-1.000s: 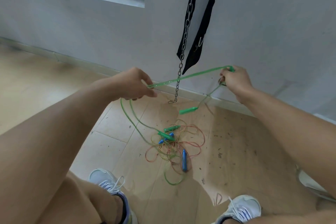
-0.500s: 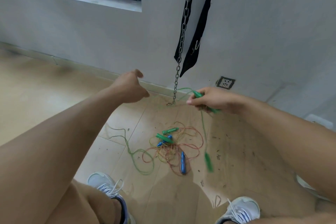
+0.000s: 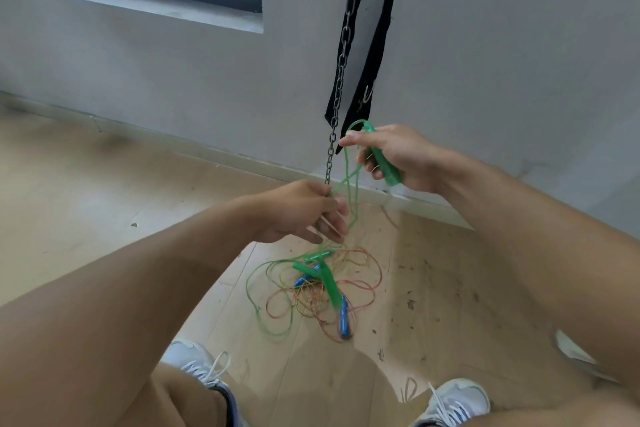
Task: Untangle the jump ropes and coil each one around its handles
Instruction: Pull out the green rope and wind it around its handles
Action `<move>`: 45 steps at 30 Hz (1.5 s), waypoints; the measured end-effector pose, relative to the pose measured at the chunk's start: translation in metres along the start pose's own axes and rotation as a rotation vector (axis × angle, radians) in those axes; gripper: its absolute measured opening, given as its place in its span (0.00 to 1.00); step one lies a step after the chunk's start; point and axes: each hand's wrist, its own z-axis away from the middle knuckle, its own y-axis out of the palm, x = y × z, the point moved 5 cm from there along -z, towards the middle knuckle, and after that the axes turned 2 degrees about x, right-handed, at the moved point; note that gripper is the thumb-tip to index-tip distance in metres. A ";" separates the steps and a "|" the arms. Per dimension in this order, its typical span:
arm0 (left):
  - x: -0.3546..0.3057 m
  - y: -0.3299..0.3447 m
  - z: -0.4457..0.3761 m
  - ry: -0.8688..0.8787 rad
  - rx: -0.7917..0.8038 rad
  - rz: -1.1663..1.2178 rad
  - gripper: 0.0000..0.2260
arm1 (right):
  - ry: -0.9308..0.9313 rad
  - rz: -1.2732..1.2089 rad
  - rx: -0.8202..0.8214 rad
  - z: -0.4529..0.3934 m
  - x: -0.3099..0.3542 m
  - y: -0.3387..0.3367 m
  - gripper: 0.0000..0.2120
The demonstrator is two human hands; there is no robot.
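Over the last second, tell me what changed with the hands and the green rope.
The right hand, which gripped the stretched green rope, moved in toward the middle and now grips a green handle. The left hand let the rope go half a second ago, then moved right and pinched it again just below. The other green handle dropped to dangle over the tangled pile, which stayed on the floor.

Chain (image 3: 341,55) hangs beside hands — floor (image 3: 86,191) leftward open.

Right hand (image 3: 398,156) grips green handle (image 3: 384,163); left hand (image 3: 304,211) pinches rope (image 3: 348,180).
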 end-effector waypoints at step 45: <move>-0.033 -0.003 -0.005 0.210 -0.272 1.094 0.12 | -0.117 0.500 0.053 0.055 -0.044 0.018 0.17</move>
